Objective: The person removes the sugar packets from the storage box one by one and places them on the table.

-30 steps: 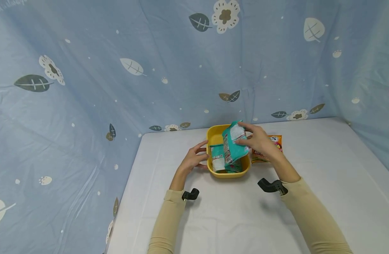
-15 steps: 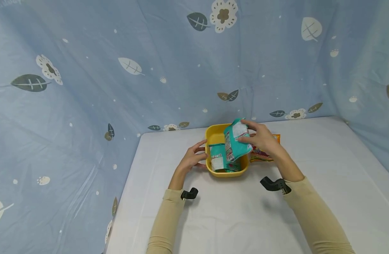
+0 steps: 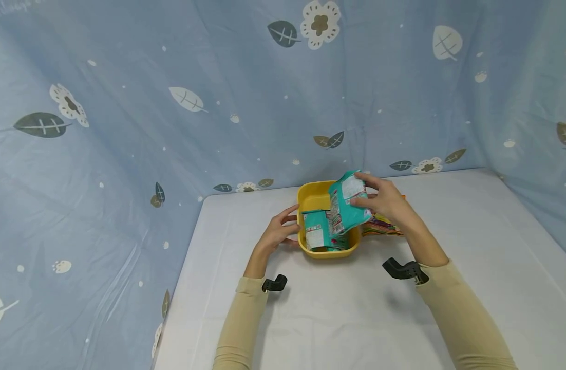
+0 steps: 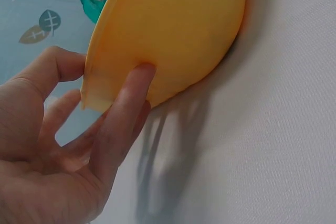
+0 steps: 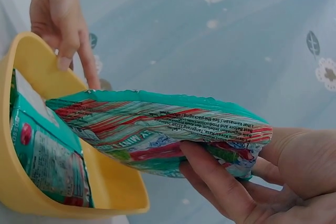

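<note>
The right hand (image 3: 385,199) grasps a teal candy packet (image 3: 345,201), pinching its right side between thumb and fingers, and holds it tilted above the right part of a yellow container (image 3: 316,190). The packet lies to the left of this hand, its far end reaching out over the opening; in the right wrist view its striped, printed side faces the camera, with fingers pressed along the lower part of it. The left hand (image 3: 277,231) is at the container's left side, fingers spread and touching the outer wall and rim rather than closed round anything, as the left wrist view shows. Inside the container, another teal packet (image 3: 315,234) leans at the left, below the raised one, and more teal wrapping shows next to it near the front; how many packets that makes is hard to tell, since the held packet covers part of them. Just right of the container, an orange packet (image 3: 381,228) lies on the white surface (image 3: 320,308), partly hidden by the right hand and wrist. Behind the surface hangs a blue cloth (image 3: 246,97) printed with leaves and flowers.
</note>
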The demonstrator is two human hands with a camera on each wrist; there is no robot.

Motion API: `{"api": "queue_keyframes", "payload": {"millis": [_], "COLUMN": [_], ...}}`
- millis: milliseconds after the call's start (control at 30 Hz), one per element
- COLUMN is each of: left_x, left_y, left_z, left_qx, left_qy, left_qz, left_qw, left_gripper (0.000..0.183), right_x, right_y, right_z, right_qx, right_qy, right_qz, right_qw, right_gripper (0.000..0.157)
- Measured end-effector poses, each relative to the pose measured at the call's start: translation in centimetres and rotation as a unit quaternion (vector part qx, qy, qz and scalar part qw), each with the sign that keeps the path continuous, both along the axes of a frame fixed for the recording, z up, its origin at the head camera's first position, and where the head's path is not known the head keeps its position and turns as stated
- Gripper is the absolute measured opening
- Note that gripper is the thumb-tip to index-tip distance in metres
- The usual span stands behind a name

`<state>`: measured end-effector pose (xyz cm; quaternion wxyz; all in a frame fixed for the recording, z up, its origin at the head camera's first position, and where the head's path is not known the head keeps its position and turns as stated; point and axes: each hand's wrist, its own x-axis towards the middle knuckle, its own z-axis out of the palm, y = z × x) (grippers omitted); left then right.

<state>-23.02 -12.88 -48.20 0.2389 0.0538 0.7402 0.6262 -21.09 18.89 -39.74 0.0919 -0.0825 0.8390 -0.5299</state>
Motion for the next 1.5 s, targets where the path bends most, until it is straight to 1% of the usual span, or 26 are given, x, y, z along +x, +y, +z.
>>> {"api": "queue_keyframes", "payload": {"millis": [167,300,433,567,667,800,900,1100,1267,1400,1500], "left_x": [0.0,0.0,0.1,0.1,-0.3,-0.7,-0.6,-0.6,-0.6,-0.5,-0.4], "left_y": [0.1,0.1,0.0,0.0,0.1,0.2,0.2,0.0,0.0,0.0,0.1], "left_z": [-0.1,0.0,0.1,0.1,-1.2,-2.7,-2.7,-3.0,-3.0,-2.7,-2.1], "left_qx": [-0.004,-0.006,-0.008,-0.006,-0.006,-0.003,-0.002,-0.005,-0.005,-0.006,-0.008], "left_qy": [0.002,0.002,-0.001,-0.002,0.009,0.026,0.028,0.027,0.031,0.027,0.015], "left_qz": [0.002,0.002,-0.004,-0.01,0.006,0.027,0.028,0.036,0.031,0.029,0.025], "left_qw": [1.0,1.0,1.0,0.9999,0.9999,0.9993,0.9992,0.999,0.999,0.9992,0.9995], "left_gripper": [0.072,0.073,0.074,0.074,0.072,0.07,0.07,0.069,0.069,0.068,0.069], "right_x": [0.1,0.3,0.5,0.6,0.6,0.8,1.0,1.2,1.3,1.3,1.3], "right_y": [0.6,1.1,1.5,2.1,2.6,3.2,3.6,4.2,4.7,5.3,5.7], "right_z": [0.0,0.1,0.1,0.1,0.1,0.2,0.2,-0.1,0.0,0.1,0.1], "right_qx": [0.009,-0.006,-0.018,-0.015,-0.013,-0.029,-0.03,-0.036,-0.026,-0.022,-0.018], "right_qy": [0.003,-0.001,-0.009,-0.005,0.001,-0.003,-0.005,-0.017,-0.013,-0.01,-0.012], "right_qz": [-0.004,-0.007,-0.012,-0.015,-0.017,-0.027,-0.037,-0.044,-0.051,-0.053,-0.056], "right_qw": [1.0,1.0,1.0,1.0,1.0,0.999,0.999,0.998,0.998,0.998,0.998], "right_gripper": [0.078,0.079,0.081,0.081,0.081,0.08,0.08,0.082,0.082,0.082,0.082]}}
